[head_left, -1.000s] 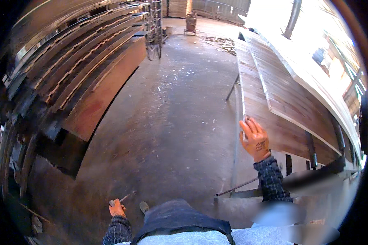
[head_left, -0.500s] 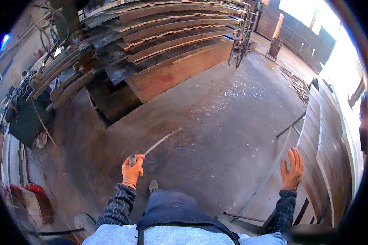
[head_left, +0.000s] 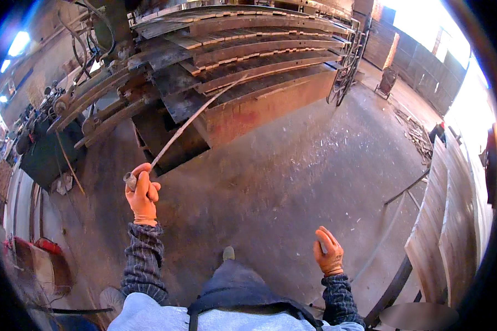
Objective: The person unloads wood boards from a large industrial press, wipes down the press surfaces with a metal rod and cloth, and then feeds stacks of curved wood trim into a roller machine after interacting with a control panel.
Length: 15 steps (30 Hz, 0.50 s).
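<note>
My left hand [head_left: 142, 199], in an orange glove, is closed round the near end of a long thin stick [head_left: 180, 131]. A greyish knob-like end [head_left: 130, 180] sticks out by the thumb. From the fist the stick slants up to the right, and its far tip overlaps the layered plates [head_left: 270, 52] of a large rack-like machine; whether it touches them I cannot tell. My right hand [head_left: 329, 254], also gloved in orange, hangs over the floor with its fingers stretched out. Some grey shows at its palm, and nothing is visibly gripped.
Thin wide boards [head_left: 425, 234] lean at the right. Wood scraps [head_left: 416, 137] lie farther back by a wheeled cart [head_left: 386, 83]. The machine's rusty-brown base [head_left: 270, 107] stands ahead. Metal rails and hoses fill the left, above a dark green cabinet [head_left: 48, 160]. Pale debris dots the floor.
My left hand has moved forward and left, lifting the stick from over the floor to in front of the machine. My right hand has drawn away from the leaning boards, leftward and nearer me.
</note>
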Each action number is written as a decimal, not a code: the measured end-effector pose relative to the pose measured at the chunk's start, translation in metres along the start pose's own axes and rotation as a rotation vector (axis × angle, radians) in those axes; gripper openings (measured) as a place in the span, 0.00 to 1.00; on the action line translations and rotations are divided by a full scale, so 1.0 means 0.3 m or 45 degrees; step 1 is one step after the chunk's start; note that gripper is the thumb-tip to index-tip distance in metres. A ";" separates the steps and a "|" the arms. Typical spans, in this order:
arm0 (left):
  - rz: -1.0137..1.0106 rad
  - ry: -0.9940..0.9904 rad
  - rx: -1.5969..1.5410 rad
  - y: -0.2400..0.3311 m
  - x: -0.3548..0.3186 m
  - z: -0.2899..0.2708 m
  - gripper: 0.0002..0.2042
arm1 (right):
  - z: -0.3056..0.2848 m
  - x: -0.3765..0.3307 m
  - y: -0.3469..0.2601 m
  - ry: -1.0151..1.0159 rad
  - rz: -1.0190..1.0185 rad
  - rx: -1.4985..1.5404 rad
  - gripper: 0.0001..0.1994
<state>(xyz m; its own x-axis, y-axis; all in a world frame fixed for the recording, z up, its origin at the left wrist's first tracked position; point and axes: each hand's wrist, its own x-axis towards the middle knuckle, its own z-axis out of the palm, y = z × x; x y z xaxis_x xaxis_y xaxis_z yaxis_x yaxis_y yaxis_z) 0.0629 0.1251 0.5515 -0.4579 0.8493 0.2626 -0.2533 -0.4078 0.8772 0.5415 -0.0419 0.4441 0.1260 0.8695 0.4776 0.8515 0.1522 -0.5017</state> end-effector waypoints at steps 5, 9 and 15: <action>-0.039 -0.040 -0.101 -0.054 0.195 -0.022 0.07 | 0.120 0.145 -0.027 -0.078 0.017 -0.013 0.16; -0.014 0.006 -0.168 -0.098 0.307 -0.044 0.08 | 0.182 0.257 -0.051 -0.094 0.058 0.012 0.16; -0.012 0.091 -0.305 -0.208 0.500 -0.155 0.08 | 0.275 0.357 -0.093 -0.176 0.155 -0.025 0.15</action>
<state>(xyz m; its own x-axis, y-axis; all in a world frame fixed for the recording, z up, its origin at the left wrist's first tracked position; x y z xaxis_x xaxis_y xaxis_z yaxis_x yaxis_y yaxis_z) -0.0297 0.2621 0.5175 -0.5115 0.8311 0.2182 -0.4487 -0.4748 0.7571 0.4892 0.0857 0.4499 0.1586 0.9375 0.3097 0.8441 0.0339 -0.5351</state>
